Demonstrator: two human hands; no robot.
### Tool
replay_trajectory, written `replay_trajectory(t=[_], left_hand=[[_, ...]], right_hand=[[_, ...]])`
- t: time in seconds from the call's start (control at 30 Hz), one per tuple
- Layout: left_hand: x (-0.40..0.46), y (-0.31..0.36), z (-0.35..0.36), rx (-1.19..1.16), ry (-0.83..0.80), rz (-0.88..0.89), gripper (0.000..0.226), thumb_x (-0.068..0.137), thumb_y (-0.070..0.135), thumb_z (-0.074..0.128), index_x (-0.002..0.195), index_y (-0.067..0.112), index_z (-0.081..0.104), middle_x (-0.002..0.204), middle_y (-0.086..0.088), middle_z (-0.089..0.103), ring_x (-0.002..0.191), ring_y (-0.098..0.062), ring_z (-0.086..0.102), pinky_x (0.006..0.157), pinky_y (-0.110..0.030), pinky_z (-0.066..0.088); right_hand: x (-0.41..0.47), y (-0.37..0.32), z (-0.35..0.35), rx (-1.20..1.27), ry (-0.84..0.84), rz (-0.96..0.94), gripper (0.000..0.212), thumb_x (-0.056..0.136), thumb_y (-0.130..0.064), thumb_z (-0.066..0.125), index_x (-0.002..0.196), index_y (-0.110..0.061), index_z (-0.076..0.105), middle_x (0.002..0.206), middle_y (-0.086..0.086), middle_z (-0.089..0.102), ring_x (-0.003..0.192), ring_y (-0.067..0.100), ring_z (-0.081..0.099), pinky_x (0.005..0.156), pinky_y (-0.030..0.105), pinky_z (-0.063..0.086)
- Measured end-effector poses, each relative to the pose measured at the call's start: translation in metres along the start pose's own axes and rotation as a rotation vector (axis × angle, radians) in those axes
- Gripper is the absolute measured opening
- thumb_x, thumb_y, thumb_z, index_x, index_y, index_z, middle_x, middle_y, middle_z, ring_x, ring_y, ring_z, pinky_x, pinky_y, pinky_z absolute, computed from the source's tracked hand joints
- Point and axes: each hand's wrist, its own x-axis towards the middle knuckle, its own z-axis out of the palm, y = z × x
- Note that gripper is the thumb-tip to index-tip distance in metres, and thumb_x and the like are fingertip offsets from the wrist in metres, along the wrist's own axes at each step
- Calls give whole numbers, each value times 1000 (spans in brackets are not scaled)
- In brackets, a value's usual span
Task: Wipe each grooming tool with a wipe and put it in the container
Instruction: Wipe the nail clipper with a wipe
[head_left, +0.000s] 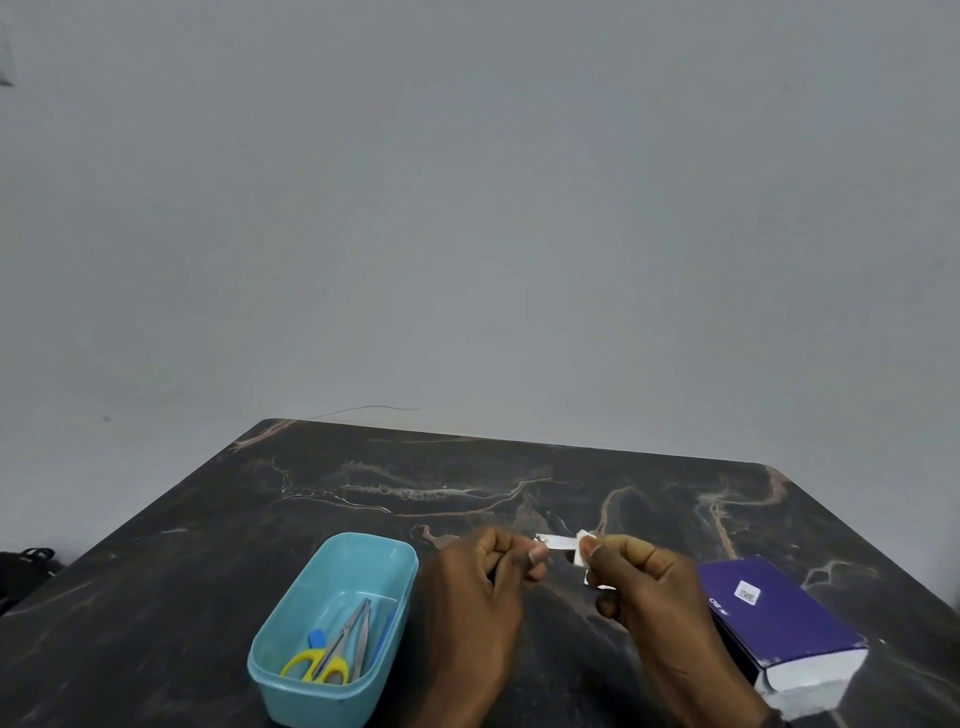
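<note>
Above the dark marble table, my left hand (485, 577) pinches one end of a small silver metal tool (558, 543), likely a nail clipper. My right hand (636, 574) pinches a small white wipe (583, 551) folded round the tool's other end. To the left stands the light-blue plastic container (291, 618). Inside it lie yellow-handled scissors (319, 667), metal tweezers (363, 636) and a blue-handled tool (318, 636).
A purple box (779, 623) with a white open end lies on the table to the right of my hands. The table's (467, 478) far edge meets a plain grey wall. A dark object (26, 564) sits off the table at far left.
</note>
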Motion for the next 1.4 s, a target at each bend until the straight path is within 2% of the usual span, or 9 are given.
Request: replay_trajectory(t=[0.1,0.23,0.43,0.67,0.8,0.9,1.2,1.3,1.4], left_hand=[[1,2,-1,-49,30,-16,12,83,25,73,73,21,67,63,11,74,61,-5,71,72,-42,60],[3,-2,0,-154,59,-94,8,84,21,73,86,19,66,67,1,75,64,-14,74,72,-49,60],[5,-5,5,-306,-16,-254,9,93,12,61,97,17,67,78,-5,78,77,-19,76,74,-41,60],[9,9,-3,-671,-263,-496,18,97,5,49,109,3,62,96,-15,76,91,-25,74,69,-33,58],[10,10,-8,-799,-359,-502,30,81,7,63,111,7,65,98,-20,74,84,-26,73,74,-38,55],[10,10,-9,-823,-372,-479,34,71,9,69,105,8,70,92,-19,74,76,-23,71,67,-34,52],[10,9,-9,-804,-254,-451,36,71,13,69,106,6,67,82,-16,73,72,-23,70,63,-34,49],[11,9,-10,-800,-225,-455,34,70,14,69,104,8,68,83,-17,74,71,-24,71,62,-34,51],[12,9,-11,-823,-226,-470,36,70,12,69,106,6,66,90,-21,74,76,-26,73,65,-36,55]], right_hand=[[-3,0,5,-58,-17,-60,21,84,-10,69,68,4,71,55,12,53,54,22,40,49,28,33],[-11,5,16,-141,-100,-75,18,84,-6,69,67,-3,75,51,0,61,45,3,48,48,17,37],[-15,10,22,-240,-180,-94,14,86,-4,66,77,-3,77,44,-8,59,38,-3,48,44,8,34],[-14,8,21,-51,-224,115,19,82,-13,72,71,3,74,57,15,53,50,17,42,47,24,31],[-13,3,20,104,-333,217,31,71,-17,74,76,13,70,62,15,55,48,12,44,47,23,31],[-14,0,19,106,-384,218,29,70,-21,68,78,6,74,71,19,61,54,13,49,49,23,34],[-14,-3,15,20,-386,234,44,70,-24,69,91,15,67,78,24,58,53,11,54,47,20,36],[-14,-6,15,9,-389,234,39,74,-22,77,91,12,69,84,26,63,54,10,55,47,21,36],[-14,-8,14,15,-373,246,30,72,-22,68,86,4,74,85,25,66,55,12,54,49,23,36]])
